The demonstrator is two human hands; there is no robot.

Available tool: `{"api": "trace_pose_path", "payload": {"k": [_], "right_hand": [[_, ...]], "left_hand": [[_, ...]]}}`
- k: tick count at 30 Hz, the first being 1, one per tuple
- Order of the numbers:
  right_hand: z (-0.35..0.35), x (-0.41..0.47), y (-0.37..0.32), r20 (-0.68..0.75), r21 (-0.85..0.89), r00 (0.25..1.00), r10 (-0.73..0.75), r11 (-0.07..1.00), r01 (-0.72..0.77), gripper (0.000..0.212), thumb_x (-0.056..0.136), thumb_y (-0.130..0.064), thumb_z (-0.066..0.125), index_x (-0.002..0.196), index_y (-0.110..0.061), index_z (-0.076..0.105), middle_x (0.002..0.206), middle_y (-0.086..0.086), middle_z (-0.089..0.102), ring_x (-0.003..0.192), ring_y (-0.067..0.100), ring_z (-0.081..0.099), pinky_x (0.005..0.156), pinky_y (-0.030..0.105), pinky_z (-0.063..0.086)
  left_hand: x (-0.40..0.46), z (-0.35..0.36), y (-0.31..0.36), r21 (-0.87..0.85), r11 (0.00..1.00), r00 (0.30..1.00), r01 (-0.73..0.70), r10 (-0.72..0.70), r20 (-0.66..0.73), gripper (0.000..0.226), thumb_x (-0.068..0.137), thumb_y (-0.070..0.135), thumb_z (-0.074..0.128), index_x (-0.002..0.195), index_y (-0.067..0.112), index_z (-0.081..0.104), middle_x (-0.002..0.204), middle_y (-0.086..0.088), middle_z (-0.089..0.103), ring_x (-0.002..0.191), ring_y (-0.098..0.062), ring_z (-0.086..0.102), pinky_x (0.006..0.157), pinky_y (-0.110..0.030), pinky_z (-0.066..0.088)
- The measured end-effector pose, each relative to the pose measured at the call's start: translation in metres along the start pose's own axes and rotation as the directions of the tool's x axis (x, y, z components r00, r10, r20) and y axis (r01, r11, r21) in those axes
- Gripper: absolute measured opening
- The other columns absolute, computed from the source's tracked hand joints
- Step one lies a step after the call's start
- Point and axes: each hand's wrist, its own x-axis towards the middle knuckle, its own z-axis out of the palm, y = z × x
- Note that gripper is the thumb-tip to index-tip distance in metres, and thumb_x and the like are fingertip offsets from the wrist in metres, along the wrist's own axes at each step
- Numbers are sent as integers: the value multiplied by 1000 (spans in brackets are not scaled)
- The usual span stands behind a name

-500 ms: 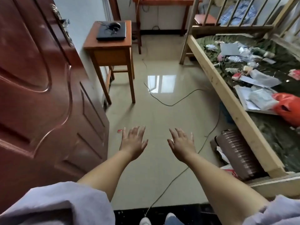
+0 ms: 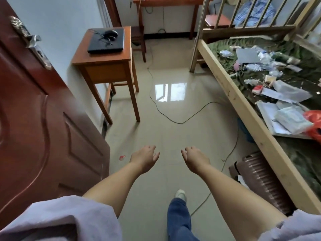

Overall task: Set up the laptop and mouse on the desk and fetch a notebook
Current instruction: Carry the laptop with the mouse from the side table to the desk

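Note:
A closed black laptop [image 2: 106,42] lies on a small wooden desk [image 2: 102,60] against the left wall. A black mouse [image 2: 110,33] with its coiled cord sits on the laptop's lid. A grey notebook-like item [image 2: 247,55] lies among clutter on the bed at right. My left hand [image 2: 145,158] and my right hand [image 2: 194,160] hang in front of me over the tiled floor, fingers curled loosely downward, both holding nothing. They are far from the desk.
A red-brown door [image 2: 34,119] stands open at left. A wooden bed frame [image 2: 243,105] lines the right side. A thin cable [image 2: 173,119] snakes across the floor. A brown ribbed case [image 2: 264,181] sits by the bed. A larger desk [image 2: 166,2] stands at the back.
I have stepped forward; my right leg and shoe now show below. Both hands have drooped from flat and spread to loosely curled. The desk appears closer.

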Motion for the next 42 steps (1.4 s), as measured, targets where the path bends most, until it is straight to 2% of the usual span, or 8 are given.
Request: {"api": "trace_pose_path", "payload": {"k": [6, 13, 18, 26, 32, 36, 38, 42], "right_hand": [[-52, 120, 18, 59, -41, 997, -53, 998, 55, 42, 99, -37, 21, 105, -13, 55, 110, 13, 56, 104, 31, 55, 84, 39, 48], [-94, 252, 22, 142, -150, 985, -97, 982, 118, 41, 98, -32, 18, 113, -14, 51, 118, 11, 54, 110, 29, 51, 81, 36, 44], [-128, 370, -2, 97, -93, 994, -58, 993, 67, 44, 98, -40, 19, 109, -14, 53, 115, 10, 55, 108, 30, 54, 82, 38, 44], [-200, 551, -53, 62, -12, 998, 3, 1000, -2, 41, 98, -38, 22, 94, -12, 54, 107, 13, 58, 99, 33, 57, 79, 37, 46], [-260, 690, -84, 47, -106, 987, -151, 982, 155, 32, 98, -28, 26, 102, -11, 53, 105, 14, 56, 99, 35, 56, 80, 39, 47], [-295, 797, -115, 118, -240, 931, -346, 900, 365, 18, 96, -10, 31, 105, -9, 46, 102, 14, 53, 94, 33, 53, 77, 42, 51], [-314, 848, -136, 153, -283, 893, -422, 847, 449, 17, 96, -8, 31, 105, -9, 46, 103, 14, 53, 93, 31, 52, 76, 41, 52], [-351, 925, -184, 244, -408, 775, -583, 664, 627, 23, 93, -6, 34, 113, -12, 45, 107, 8, 54, 98, 26, 50, 63, 33, 44]], "left_hand": [[119, -50, 14, -40, 997, 998, 64, -64, 2, 44, 96, 43, 31, 122, 12, 48, 128, -10, 56, 115, -30, 53, 91, -43, 47], [242, -98, 6, -85, 993, 997, 82, -82, -1, 45, 95, 45, 31, 124, 15, 47, 131, -7, 55, 117, -28, 52, 91, -42, 48], [352, -142, -26, -104, 991, 996, 88, -89, -10, 47, 95, 45, 32, 130, 15, 43, 133, -9, 53, 120, -28, 52, 96, -44, 46], [523, -242, -79, -72, 991, 993, 114, -113, 16, 46, 94, 46, 31, 124, 15, 46, 127, -9, 57, 113, -29, 56, 86, -40, 48], [633, -311, -98, -193, 974, 991, 116, -125, -38, 48, 95, 44, 31, 131, 13, 44, 133, -9, 53, 118, -26, 52, 92, -39, 44], [693, -349, -121, -272, 937, 959, 220, -259, -114, 42, 96, 41, 30, 122, 14, 49, 123, -8, 58, 107, -26, 57, 88, -41, 49], [712, -364, -137, -325, 886, 912, 330, -388, -134, 38, 96, 41, 29, 115, 16, 51, 118, -7, 59, 102, -26, 58, 82, -39, 48], [726, -384, -169, -398, 741, 763, 541, -632, -139, 37, 96, 42, 27, 103, 17, 53, 109, -6, 58, 96, -25, 56, 76, -36, 44]]}}
